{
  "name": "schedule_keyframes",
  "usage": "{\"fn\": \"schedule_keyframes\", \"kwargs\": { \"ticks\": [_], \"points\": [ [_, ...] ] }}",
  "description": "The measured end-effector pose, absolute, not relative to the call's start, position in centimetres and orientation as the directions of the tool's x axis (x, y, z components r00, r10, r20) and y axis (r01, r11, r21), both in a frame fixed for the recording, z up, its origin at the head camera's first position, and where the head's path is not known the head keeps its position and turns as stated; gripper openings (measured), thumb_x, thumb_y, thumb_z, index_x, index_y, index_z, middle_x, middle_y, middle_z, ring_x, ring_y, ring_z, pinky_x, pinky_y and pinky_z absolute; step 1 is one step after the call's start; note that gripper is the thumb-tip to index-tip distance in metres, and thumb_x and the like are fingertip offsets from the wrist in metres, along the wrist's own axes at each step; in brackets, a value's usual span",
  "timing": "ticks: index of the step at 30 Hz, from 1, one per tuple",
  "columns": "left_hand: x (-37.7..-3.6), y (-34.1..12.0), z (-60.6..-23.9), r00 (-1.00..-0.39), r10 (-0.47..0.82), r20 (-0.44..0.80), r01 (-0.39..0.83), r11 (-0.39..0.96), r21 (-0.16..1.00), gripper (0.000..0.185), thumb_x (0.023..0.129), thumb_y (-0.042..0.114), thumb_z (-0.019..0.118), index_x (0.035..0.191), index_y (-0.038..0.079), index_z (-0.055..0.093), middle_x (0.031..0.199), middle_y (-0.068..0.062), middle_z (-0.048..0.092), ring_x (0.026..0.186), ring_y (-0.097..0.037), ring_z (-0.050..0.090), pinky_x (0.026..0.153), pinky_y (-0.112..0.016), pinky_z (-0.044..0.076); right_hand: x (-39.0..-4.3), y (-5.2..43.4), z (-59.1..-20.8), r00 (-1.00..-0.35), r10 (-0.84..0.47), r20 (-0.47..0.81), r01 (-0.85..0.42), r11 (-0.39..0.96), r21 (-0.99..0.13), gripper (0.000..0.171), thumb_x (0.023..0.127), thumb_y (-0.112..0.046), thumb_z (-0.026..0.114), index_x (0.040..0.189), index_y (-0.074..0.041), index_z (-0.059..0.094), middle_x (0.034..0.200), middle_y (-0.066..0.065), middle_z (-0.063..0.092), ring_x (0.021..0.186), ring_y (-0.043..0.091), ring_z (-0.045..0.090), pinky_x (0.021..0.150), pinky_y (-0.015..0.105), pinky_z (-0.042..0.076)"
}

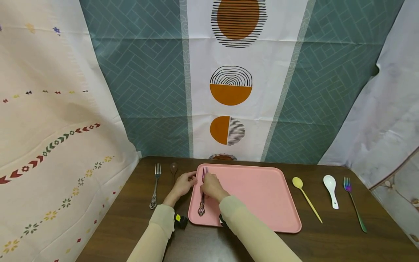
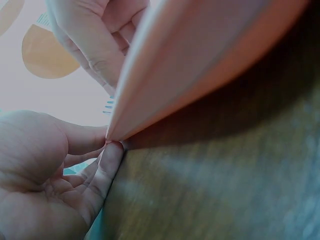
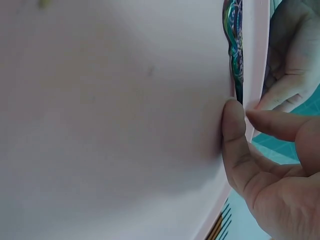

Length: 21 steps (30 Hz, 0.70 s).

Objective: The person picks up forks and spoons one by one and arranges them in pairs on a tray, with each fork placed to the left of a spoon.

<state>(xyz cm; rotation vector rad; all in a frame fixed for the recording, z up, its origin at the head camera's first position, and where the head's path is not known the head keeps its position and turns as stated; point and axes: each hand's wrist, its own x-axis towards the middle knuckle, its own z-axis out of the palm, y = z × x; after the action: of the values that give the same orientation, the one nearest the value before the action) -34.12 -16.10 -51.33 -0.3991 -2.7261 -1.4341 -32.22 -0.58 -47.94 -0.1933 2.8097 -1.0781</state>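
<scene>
Pinching fork (image 1: 201, 207), near-closed, in right hand (image 1: 213, 187), inside pink tray (image 1: 255, 200) by left rim, hiding fork's middle; apparently pinching that rim with left hand (image 1: 183, 184); with yellow spoon (image 1: 298, 182) right of tray

Patterned cloth (image 1: 235, 56), a wooden table (image 1: 127, 222) and a pink tray (image 1: 255, 196) suggest a homelike dining corner.

Fork (image 1: 201, 206) on tray (image 1: 255, 196), left side; second fork (image 1: 156, 185), spoon (image 1: 174, 168) left of tray; two spoons (image 1: 330, 185), third fork (image 1: 355, 205) right.
</scene>
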Motion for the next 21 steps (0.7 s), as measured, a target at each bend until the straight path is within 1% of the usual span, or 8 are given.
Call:
{"fn": "schedule_keyframes", "kwargs": {
  "ticks": [2,4,8,10,15,18,21],
  "points": [
    [-34.1,-16.1,-51.3,-0.966,0.208,0.154,0.244,0.542,0.804,0.039,0.099,-0.002,0.062,0.137,-0.009,0.061,0.096,-0.010,0.066,0.091,-0.025,0.065,0.077,-0.036,0.053,-32.1,-0.4,-47.7,-0.983,-0.170,-0.071,-0.078,0.733,-0.676,0.029,0.088,0.006,0.070,0.068,-0.007,0.054,0.048,0.004,0.056,0.037,0.012,0.056,0.042,0.025,0.046],
    [-34.1,-16.0,-51.3,-0.966,0.205,0.155,0.244,0.542,0.804,0.039,0.099,-0.001,0.062,0.137,-0.009,0.061,0.096,-0.010,0.066,0.092,-0.026,0.066,0.078,-0.036,0.053,-32.0,-0.1,-47.5,-0.982,-0.177,-0.065,-0.088,0.737,-0.670,0.026,0.091,0.003,0.071,0.072,-0.006,0.055,0.053,0.003,0.057,0.041,0.013,0.056,0.044,0.025,0.045],
    [-34.1,-16.0,-51.2,-0.965,0.209,0.157,0.248,0.541,0.804,0.039,0.099,-0.001,0.062,0.137,-0.010,0.061,0.096,-0.010,0.066,0.092,-0.025,0.065,0.078,-0.036,0.053,-32.1,0.5,-46.8,-0.982,-0.185,-0.038,-0.116,0.750,-0.651,0.014,0.093,-0.002,0.073,0.085,-0.002,0.061,0.068,0.004,0.057,0.056,0.015,0.055,0.051,0.026,0.043],
    [-34.0,-16.1,-51.2,-0.966,0.208,0.154,0.245,0.541,0.804,0.039,0.099,-0.001,0.062,0.138,-0.010,0.061,0.096,-0.010,0.066,0.092,-0.025,0.065,0.078,-0.036,0.053,-32.2,0.9,-46.5,-0.983,-0.183,-0.027,-0.123,0.755,-0.644,0.012,0.093,-0.004,0.074,0.093,0.000,0.063,0.074,0.005,0.058,0.063,0.016,0.054,0.056,0.028,0.043],
    [-34.0,-16.2,-51.3,-0.971,0.195,0.137,0.224,0.548,0.806,0.040,0.100,0.001,0.063,0.138,-0.009,0.060,0.098,-0.010,0.066,0.092,-0.024,0.064,0.078,-0.036,0.053,-32.5,1.9,-46.0,-0.984,-0.173,-0.039,-0.108,0.763,-0.637,0.023,0.093,-0.008,0.076,0.109,0.003,0.065,0.088,0.009,0.066,0.073,0.019,0.057,0.066,0.032,0.049],
    [-34.0,-16.1,-51.3,-0.974,0.190,0.126,0.212,0.549,0.808,0.040,0.100,0.002,0.063,0.139,-0.008,0.061,0.098,-0.010,0.066,0.091,-0.024,0.063,0.078,-0.036,0.053,-32.6,2.5,-45.9,-0.984,-0.170,-0.046,-0.106,0.781,-0.616,0.027,0.093,-0.010,0.076,0.114,0.003,0.065,0.097,0.013,0.069,0.076,0.020,0.058,0.071,0.035,0.051],
    [-34.0,-16.0,-51.3,-0.974,0.190,0.124,0.209,0.544,0.813,0.040,0.100,0.003,0.063,0.139,-0.007,0.061,0.099,-0.010,0.065,0.091,-0.023,0.063,0.078,-0.036,0.053,-32.7,3.4,-45.7,-0.983,-0.179,-0.040,-0.118,0.788,-0.605,0.029,0.093,-0.009,0.075,0.117,0.003,0.065,0.097,0.013,0.069,0.076,0.020,0.058,0.073,0.036,0.052]
  ]
}}
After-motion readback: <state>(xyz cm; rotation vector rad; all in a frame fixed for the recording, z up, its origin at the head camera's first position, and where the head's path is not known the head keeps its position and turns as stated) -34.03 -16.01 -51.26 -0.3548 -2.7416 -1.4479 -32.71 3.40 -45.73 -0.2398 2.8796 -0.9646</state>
